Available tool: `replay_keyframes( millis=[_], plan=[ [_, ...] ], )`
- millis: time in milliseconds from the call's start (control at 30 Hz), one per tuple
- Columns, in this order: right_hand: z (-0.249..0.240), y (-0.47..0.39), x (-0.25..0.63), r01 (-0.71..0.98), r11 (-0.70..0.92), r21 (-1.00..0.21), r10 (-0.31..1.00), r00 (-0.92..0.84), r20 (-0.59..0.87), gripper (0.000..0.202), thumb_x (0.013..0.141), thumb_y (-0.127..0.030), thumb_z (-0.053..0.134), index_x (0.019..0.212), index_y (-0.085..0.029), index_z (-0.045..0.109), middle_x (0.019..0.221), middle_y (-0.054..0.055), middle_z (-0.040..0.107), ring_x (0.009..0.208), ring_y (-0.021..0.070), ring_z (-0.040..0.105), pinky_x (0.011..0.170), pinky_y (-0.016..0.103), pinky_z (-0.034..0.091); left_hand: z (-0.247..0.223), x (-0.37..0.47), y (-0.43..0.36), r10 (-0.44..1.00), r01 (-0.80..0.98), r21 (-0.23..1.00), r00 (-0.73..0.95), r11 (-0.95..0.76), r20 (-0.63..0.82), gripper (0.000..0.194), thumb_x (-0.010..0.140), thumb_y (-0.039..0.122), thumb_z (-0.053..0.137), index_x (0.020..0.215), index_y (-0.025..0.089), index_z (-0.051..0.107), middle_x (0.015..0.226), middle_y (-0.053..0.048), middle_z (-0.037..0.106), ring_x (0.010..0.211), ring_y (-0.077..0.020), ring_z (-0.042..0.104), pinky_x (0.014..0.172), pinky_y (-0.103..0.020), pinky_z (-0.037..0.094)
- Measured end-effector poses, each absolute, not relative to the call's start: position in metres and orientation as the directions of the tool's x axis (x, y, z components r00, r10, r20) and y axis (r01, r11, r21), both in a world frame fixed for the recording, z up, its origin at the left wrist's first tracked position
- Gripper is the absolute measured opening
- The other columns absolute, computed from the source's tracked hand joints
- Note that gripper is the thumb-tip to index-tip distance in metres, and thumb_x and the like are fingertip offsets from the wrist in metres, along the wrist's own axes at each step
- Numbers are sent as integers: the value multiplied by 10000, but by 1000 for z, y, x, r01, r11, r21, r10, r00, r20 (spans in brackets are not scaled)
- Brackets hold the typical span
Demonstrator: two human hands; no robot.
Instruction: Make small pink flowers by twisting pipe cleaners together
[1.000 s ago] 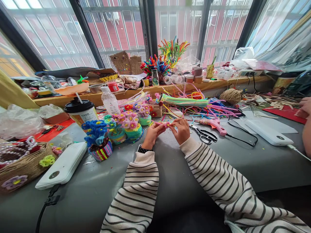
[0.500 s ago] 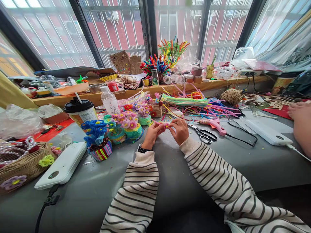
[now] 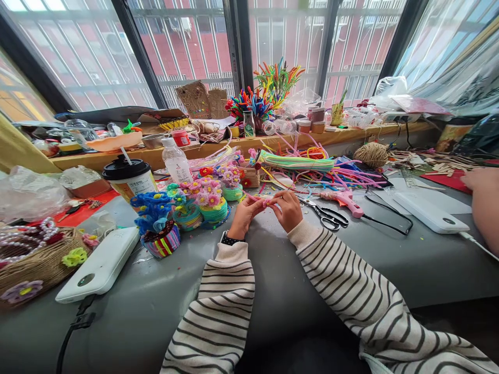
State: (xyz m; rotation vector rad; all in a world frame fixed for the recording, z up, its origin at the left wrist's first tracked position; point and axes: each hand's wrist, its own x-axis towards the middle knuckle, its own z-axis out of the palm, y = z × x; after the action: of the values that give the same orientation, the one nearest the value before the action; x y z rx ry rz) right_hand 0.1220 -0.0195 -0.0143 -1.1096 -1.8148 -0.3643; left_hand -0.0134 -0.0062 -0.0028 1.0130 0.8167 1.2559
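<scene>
Between my fingertips is a pink pipe cleaner [image 3: 266, 202], bent into small loops. My left hand [image 3: 246, 215] pinches it from the left, with one end sticking out past the fingers. On the other side my right hand [image 3: 287, 209] grips the looped part between thumb and fingers. The fingers hide much of its shape. Left of my hands stand little pots of pipe-cleaner flowers: a pink bunch [image 3: 209, 193] in a yellow-green pot and a blue bunch [image 3: 153, 210] in a striped pot. Black-handled scissors [image 3: 329, 215] lie right of my right hand.
A pink glue gun [image 3: 346, 202] with a black cord lies beyond the scissors. Bundled pipe cleaners [image 3: 298, 162] spread across the back. White power banks [image 3: 99, 265] rest on both sides. A lidded cup [image 3: 130, 179] and a bottle [image 3: 176, 161] stand at left. Another person's arm [image 3: 485, 202] reaches in at right.
My fingers have shifted only slightly around the pink pipe cleaner, whose looped part looks a little flatter. The other person's hand at the right edge has moved slightly down.
</scene>
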Motion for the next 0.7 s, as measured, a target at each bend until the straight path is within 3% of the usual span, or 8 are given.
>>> replay_keyframes(
  millis=[133,367,700],
  plan=[
    [-15,-19,123,821,535,-198,539,-150,829,148,765,-274,496,742,-176,605,823,51,561,794,169,451,708,302,347,-3,-13,-6,988,-367,930,151,25,33,249,518,209,692,689,114,538,662,5,613,639,-76,572,763,-261,435],
    [-14,-21,122,837,515,-184,548,-156,822,149,769,-264,491,751,-176,610,833,51,558,798,170,445,716,300,335,-2,-13,-5,993,-379,925,115,26,20,428,518,163,694,890,134,483,639,-5,620,614,-99,595,718,-279,465],
    [-13,-21,122,837,511,-194,556,-149,818,116,753,-238,511,731,-178,607,839,54,552,806,182,450,704,314,345,-2,-13,-6,995,-381,924,94,24,13,405,531,149,686,883,124,488,647,-5,604,638,-111,600,749,-306,466]
  ],
)
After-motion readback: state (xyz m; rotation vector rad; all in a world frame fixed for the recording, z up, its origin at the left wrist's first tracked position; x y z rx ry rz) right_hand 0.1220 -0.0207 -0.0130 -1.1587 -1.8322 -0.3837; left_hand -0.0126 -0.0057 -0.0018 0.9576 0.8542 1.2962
